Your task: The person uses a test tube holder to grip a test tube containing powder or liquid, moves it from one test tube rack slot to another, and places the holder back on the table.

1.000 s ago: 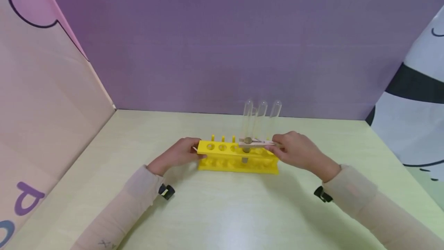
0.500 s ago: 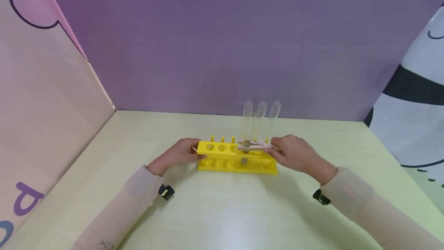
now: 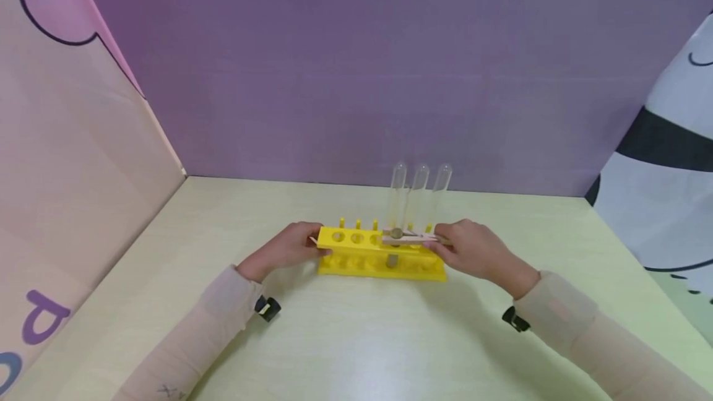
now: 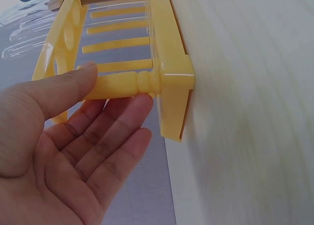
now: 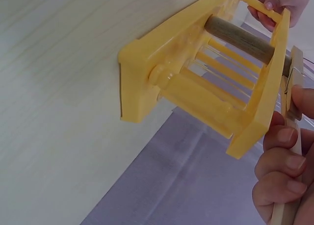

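A yellow test tube rack (image 3: pixel 348 246) stands on the table. My left hand (image 3: pixel 289 245) holds its left end post (image 4: pixel 122 84), with the thumb on one side and fingertips on the other. My right hand (image 3: pixel 476 251) grips a wooden test tube clamp (image 3: pixel 409 240) by its handle. The clamp's jaws are around the top of a grey-brown cylinder (image 5: pixel 240 37), which looks like a filled tube. This cylinder passes down through a hole in the rack's upper plate, and its lower end is close to the bottom plate in the right wrist view.
Three clear glass test tubes (image 3: pixel 440 184) stand upside down along the back right of the rack. Several yellow pegs (image 3: pixel 358 224) rise at its back left. A purple panel (image 3: pixel 356 79) closes off the table's (image 3: pixel 250 339) far edge, with printed panels on both sides.
My right hand has lowered slightly, bringing the clamp and the grey-brown cylinder further down into the rack. The left hand keeps its hold on the end post.
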The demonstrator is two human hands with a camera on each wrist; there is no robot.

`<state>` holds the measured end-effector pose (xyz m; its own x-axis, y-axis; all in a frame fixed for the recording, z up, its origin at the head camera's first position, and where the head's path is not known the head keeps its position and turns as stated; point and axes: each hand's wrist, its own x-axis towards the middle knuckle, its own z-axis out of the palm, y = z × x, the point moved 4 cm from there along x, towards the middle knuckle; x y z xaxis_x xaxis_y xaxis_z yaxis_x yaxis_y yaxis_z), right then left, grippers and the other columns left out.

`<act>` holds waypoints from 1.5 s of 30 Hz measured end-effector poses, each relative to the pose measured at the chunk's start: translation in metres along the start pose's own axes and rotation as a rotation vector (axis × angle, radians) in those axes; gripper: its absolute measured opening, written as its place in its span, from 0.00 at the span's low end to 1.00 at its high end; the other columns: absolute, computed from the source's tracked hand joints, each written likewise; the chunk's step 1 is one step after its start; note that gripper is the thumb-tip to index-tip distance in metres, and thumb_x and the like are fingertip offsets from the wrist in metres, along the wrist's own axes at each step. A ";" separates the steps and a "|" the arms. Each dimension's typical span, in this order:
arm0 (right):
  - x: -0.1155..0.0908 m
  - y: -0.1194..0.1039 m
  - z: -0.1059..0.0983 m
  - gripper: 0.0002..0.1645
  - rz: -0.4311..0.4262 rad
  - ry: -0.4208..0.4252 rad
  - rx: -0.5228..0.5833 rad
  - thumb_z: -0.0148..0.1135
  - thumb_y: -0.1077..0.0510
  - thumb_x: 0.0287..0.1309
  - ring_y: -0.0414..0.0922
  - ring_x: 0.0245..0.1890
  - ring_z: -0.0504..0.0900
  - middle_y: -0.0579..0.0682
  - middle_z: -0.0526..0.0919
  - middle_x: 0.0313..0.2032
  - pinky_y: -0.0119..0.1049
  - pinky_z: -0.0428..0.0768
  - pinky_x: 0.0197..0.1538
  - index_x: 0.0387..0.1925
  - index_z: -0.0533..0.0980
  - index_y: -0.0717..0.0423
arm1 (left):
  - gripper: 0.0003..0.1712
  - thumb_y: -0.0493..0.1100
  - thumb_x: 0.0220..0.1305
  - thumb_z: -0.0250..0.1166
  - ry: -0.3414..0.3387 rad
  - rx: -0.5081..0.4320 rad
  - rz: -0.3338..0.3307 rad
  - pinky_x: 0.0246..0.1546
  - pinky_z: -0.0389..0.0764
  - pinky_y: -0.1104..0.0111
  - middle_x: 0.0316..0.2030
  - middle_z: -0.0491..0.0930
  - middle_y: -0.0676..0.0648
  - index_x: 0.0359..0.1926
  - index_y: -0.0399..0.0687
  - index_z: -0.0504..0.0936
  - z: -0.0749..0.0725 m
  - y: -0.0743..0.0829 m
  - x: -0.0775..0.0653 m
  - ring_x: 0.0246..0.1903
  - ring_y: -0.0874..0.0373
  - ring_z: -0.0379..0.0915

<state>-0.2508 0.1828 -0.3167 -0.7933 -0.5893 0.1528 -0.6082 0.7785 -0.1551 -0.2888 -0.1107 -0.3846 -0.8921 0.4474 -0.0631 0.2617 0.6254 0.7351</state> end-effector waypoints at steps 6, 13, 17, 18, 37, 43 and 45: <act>0.000 0.000 0.000 0.15 -0.001 -0.005 -0.011 0.59 0.52 0.61 0.34 0.12 0.54 0.39 0.58 0.12 0.28 0.57 0.19 0.21 0.68 0.49 | 0.16 0.40 0.59 0.67 -0.002 0.001 -0.007 0.42 0.76 0.66 0.42 0.79 0.52 0.49 0.46 0.78 0.000 0.001 -0.001 0.38 0.56 0.71; 0.000 -0.001 0.000 0.17 -0.020 0.012 -0.025 0.60 0.53 0.61 0.34 0.12 0.53 0.39 0.56 0.12 0.28 0.56 0.19 0.20 0.66 0.49 | 0.16 0.40 0.59 0.67 0.001 -0.003 -0.013 0.42 0.76 0.66 0.42 0.79 0.52 0.49 0.46 0.78 -0.001 0.001 0.000 0.38 0.56 0.71; 0.000 0.000 0.000 0.17 -0.011 0.004 -0.020 0.59 0.52 0.61 0.34 0.12 0.53 0.39 0.56 0.12 0.28 0.55 0.19 0.20 0.65 0.48 | 0.16 0.40 0.59 0.67 -0.002 0.001 -0.011 0.42 0.76 0.66 0.42 0.79 0.51 0.48 0.46 0.78 -0.001 0.000 0.000 0.38 0.56 0.71; 0.000 0.001 0.000 0.18 -0.009 0.004 -0.019 0.59 0.52 0.61 0.34 0.12 0.53 0.39 0.55 0.12 0.28 0.55 0.19 0.19 0.65 0.48 | 0.16 0.40 0.59 0.67 -0.003 0.002 -0.012 0.42 0.76 0.66 0.42 0.79 0.52 0.48 0.46 0.78 -0.001 0.000 0.000 0.38 0.56 0.71; 0.000 0.004 0.001 0.18 0.004 0.049 -0.002 0.63 0.52 0.59 0.34 0.13 0.53 0.39 0.56 0.12 0.28 0.55 0.20 0.19 0.66 0.48 | 0.16 0.40 0.59 0.67 -0.009 0.002 -0.013 0.42 0.76 0.66 0.42 0.79 0.52 0.49 0.46 0.78 -0.001 0.000 0.000 0.38 0.56 0.70; -0.001 0.000 -0.007 0.18 -0.035 0.100 -0.036 0.63 0.54 0.59 0.34 0.13 0.54 0.39 0.57 0.12 0.29 0.58 0.20 0.18 0.66 0.48 | 0.16 0.40 0.59 0.66 -0.008 -0.001 -0.016 0.42 0.76 0.65 0.43 0.79 0.52 0.49 0.46 0.78 -0.001 0.000 0.000 0.38 0.56 0.70; 0.000 -0.001 -0.011 0.19 -0.044 0.114 -0.048 0.63 0.54 0.58 0.34 0.14 0.54 0.39 0.57 0.12 0.29 0.58 0.21 0.18 0.65 0.48 | 0.16 0.40 0.59 0.66 -0.007 -0.001 -0.013 0.42 0.76 0.66 0.43 0.79 0.52 0.49 0.46 0.78 -0.002 0.001 -0.001 0.38 0.56 0.71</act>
<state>-0.2498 0.1851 -0.3058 -0.7561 -0.5968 0.2684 -0.6381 0.7635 -0.0998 -0.2886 -0.1115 -0.3828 -0.8928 0.4437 -0.0777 0.2495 0.6308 0.7348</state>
